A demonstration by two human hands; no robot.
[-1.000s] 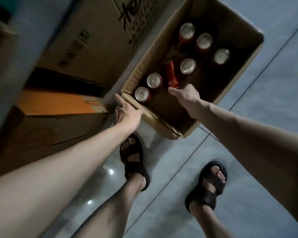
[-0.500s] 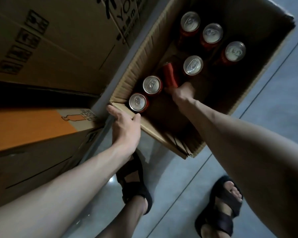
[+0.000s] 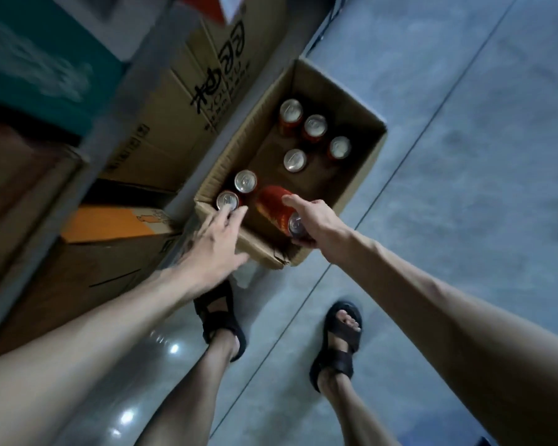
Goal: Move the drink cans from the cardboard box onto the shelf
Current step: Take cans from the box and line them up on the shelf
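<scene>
I am reading the right hand as gripping a red can, fingers clamped round it, index finger lying straight along its side; the red can is tilting on its side above the near end of the cardboard box; the left hand is reaching over the box's near left corner, fingers apart and holding nothing, tips just beside the nearest upright can; I cannot tell whether they are touching it; five more cans are standing upright farther in; the box is sitting on the grey floor, cartons to its left.
</scene>
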